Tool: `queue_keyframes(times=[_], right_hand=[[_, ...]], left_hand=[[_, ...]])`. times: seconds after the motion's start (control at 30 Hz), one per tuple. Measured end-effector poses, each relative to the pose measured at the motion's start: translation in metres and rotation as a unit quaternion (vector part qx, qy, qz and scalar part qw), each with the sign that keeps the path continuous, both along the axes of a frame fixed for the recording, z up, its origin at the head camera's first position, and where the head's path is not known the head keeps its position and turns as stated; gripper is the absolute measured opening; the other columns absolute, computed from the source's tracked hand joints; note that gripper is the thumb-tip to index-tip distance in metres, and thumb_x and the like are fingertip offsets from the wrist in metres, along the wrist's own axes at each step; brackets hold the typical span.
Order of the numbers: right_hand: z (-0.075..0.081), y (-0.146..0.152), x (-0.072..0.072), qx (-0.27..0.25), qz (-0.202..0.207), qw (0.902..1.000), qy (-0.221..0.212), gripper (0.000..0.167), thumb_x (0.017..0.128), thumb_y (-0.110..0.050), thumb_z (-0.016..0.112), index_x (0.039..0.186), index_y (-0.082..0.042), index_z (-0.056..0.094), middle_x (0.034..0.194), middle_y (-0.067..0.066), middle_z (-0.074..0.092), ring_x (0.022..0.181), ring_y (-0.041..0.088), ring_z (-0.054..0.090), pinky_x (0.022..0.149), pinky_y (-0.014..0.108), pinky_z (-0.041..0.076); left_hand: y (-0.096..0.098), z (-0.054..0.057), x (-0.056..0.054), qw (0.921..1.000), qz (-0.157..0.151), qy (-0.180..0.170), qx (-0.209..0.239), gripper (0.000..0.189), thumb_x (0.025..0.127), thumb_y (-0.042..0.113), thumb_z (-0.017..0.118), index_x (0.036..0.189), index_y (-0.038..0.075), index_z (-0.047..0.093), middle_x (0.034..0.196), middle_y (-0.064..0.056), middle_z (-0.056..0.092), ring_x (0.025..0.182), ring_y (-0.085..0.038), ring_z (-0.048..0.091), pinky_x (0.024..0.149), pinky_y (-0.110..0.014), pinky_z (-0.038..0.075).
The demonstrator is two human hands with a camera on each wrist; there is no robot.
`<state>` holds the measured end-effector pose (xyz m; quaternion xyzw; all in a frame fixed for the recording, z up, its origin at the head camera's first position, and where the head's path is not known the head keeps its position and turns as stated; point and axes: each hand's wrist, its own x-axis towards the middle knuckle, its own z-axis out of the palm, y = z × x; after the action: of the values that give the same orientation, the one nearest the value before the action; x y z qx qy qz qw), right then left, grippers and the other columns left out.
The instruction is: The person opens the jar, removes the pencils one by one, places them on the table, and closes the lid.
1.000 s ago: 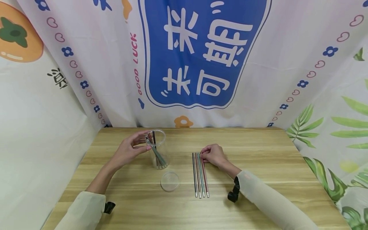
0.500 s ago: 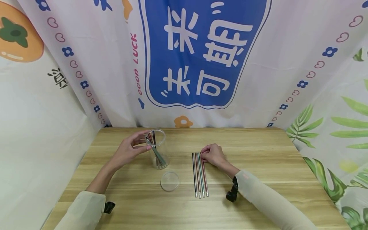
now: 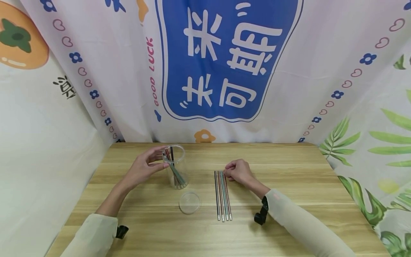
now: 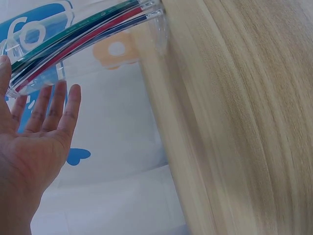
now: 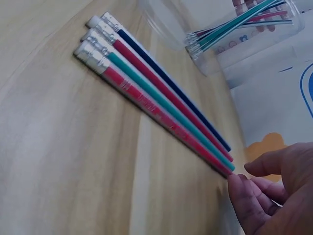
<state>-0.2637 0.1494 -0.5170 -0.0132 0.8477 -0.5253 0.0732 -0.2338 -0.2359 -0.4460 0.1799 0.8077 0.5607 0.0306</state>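
Right hand [image 3: 239, 172] touched the tip of the outer red pencil [image 5: 164, 120]!
Its fingers stood narrowly apart; three more pencils [image 5: 171, 98] lay alongside. At their ten o'clock, the left hand [image 3: 142, 167] held the jar [image 3: 183, 167]; the lid [image 3: 189, 202] lay at nine.

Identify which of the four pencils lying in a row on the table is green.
Third from the left in the head view: the green pencil between the two red pencils; the remaining one, the dark blue pencil, is leftmost.
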Motion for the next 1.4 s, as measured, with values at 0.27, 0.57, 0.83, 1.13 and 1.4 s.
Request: queue_keyframes(times=[0.27, 0.57, 0.83, 1.13, 1.4], right_hand=[[0.020, -0.004, 0.002, 0.040, 0.038, 0.9977, 0.039, 0.018, 0.092, -0.001, 0.075, 0.109, 0.003, 0.077, 0.088, 0.007, 0.075, 0.072, 0.021, 0.072, 0.067, 0.032, 0.062], [0.044, -0.014, 0.001, 0.033, 0.114, 0.9892, 0.086, 0.017, 0.094, -0.006, 0.078, 0.110, 0.000, 0.078, 0.093, 0.004, 0.076, 0.082, 0.015, 0.070, 0.071, 0.029, 0.063], [0.065, -0.022, 0.002, 0.019, 0.178, 0.9763, 0.122, 0.016, 0.096, -0.011, 0.079, 0.111, -0.007, 0.079, 0.097, 0.002, 0.077, 0.090, 0.016, 0.071, 0.075, 0.027, 0.063], [0.089, -0.037, 0.001, 0.012, 0.241, 0.9542, 0.177, 0.018, 0.097, -0.009, 0.078, 0.114, -0.005, 0.079, 0.104, 0.005, 0.079, 0.097, 0.016, 0.073, 0.086, 0.029, 0.063], [0.111, -0.051, -0.001, 0.011, 0.268, 0.9432, 0.196, 0.016, 0.098, -0.008, 0.077, 0.114, -0.006, 0.078, 0.106, 0.007, 0.077, 0.097, 0.015, 0.072, 0.085, 0.029, 0.064]], left_hand=[[0.000, 0.000, 0.001, 1.0000, 0.001, 0.003, 0.002, 0.064, 0.096, 0.015, 0.081, 0.154, 0.013, 0.054, 0.141, -0.024, 0.062, 0.131, -0.042, 0.062, 0.095, -0.026, 0.060], [-0.001, 0.000, 0.002, 1.0000, 0.000, 0.002, 0.004, 0.064, 0.096, 0.014, 0.081, 0.154, 0.012, 0.053, 0.141, -0.024, 0.062, 0.131, -0.043, 0.062, 0.094, -0.025, 0.060], [-0.001, 0.000, 0.002, 1.0000, 0.002, -0.002, -0.001, 0.064, 0.096, 0.016, 0.081, 0.154, 0.013, 0.053, 0.142, -0.024, 0.062, 0.132, -0.042, 0.061, 0.095, -0.027, 0.060], [-0.001, 0.000, 0.001, 1.0000, 0.003, -0.001, 0.001, 0.065, 0.096, 0.015, 0.081, 0.154, 0.013, 0.053, 0.141, -0.022, 0.063, 0.132, -0.042, 0.061, 0.095, -0.026, 0.060], [-0.001, 0.001, 0.001, 1.0000, 0.001, 0.001, 0.006, 0.065, 0.095, 0.014, 0.082, 0.154, 0.012, 0.053, 0.140, -0.020, 0.064, 0.131, -0.041, 0.062, 0.095, -0.026, 0.060]])
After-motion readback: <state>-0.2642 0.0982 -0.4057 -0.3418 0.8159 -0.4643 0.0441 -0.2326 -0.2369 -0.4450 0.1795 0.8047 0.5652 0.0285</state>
